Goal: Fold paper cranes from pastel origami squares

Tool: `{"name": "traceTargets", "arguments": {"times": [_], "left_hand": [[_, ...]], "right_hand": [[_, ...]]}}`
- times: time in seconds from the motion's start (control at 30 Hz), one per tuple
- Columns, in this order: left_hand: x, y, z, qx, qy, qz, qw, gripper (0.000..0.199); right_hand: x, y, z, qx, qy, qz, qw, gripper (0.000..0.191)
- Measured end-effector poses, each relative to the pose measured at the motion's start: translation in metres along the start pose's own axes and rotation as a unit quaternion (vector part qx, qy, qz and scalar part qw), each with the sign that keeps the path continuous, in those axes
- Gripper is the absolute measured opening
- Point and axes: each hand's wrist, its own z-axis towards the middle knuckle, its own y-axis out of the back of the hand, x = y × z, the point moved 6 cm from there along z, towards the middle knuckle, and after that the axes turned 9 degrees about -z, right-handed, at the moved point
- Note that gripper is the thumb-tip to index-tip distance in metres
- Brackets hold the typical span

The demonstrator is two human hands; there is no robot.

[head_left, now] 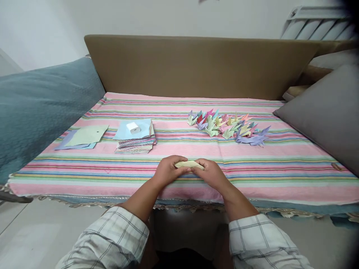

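Two bare hands are meeting above the near part of the striped cloth point(179, 147), and through my remote view I am seeing a pale yellow folded paper point(189, 164) running between them. My left hand point(169, 170) is pinching its left end and my right hand point(211, 172) is pinching its right end, both grips closing narrowly with fingers above and thumbs on the near side. The thumb tips are nearly meeting at the paper's near edge.

Beyond and to the left, a stack of coloured paper point(134, 147) is sitting on the cloth, showing a light blue sheet on top. A white block point(133, 128) is resting on that sheet; any print on it is staying too small for me to read. Farther left, loose sheets point(86, 135) are overlapping in pale green, blue and lavender, the green one bearing a small dark mark that I am not making out as writing.

Many folded paper cranes point(212, 129) are crowding together beyond my right hand, showing green, pink, yellow, red and purple. A teal cushion point(42, 101) is leaning at the left, a grey cushion point(328, 112) is lying at the right, and a brown panel point(196, 67) is standing behind the cloth.
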Motion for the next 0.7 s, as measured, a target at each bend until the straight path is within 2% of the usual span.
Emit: {"name": "traceTargets", "arguments": {"times": [0.1, 0.17, 0.3, 0.4, 0.47, 0.57, 0.63, 0.7], "left_hand": [[0.01, -0.002, 0.001, 0.006, 0.079, -0.074, 0.994, 0.024], [0.013, -0.002, 0.001, -0.003, 0.106, -0.095, 0.99, 0.021], [0.017, -0.003, 0.002, -0.022, 0.123, -0.09, 0.988, 0.02], [0.018, -0.003, 0.003, -0.024, 0.123, -0.048, 0.991, 0.02], [0.015, 0.002, 0.003, -0.05, 0.091, 0.006, 0.995, 0.024], [0.0, 0.01, 0.002, -0.109, -0.031, 0.121, 0.986, 0.032], [-0.011, 0.007, -0.003, -0.103, -0.114, 0.197, 0.968, 0.029], [-0.017, -0.003, -0.007, -0.06, -0.167, 0.257, 0.95, 0.022]], "right_hand": [[0.0, 0.0, 0.0, 0.044, -0.027, 0.043, 0.998, 0.021], [-0.001, 0.0, 0.001, 0.058, -0.026, 0.067, 0.996, 0.024], [-0.007, -0.001, 0.003, 0.06, -0.035, 0.106, 0.992, 0.028], [-0.012, -0.003, 0.005, 0.057, -0.061, 0.101, 0.991, 0.027], [-0.013, 0.0, 0.009, 0.038, -0.068, 0.084, 0.993, 0.026], [-0.015, 0.009, 0.015, -0.023, -0.075, 0.048, 0.996, 0.025], [-0.018, 0.012, 0.019, -0.038, -0.082, 0.036, 0.995, 0.025], [-0.02, 0.01, 0.022, -0.022, -0.079, 0.038, 0.996, 0.026]]}}
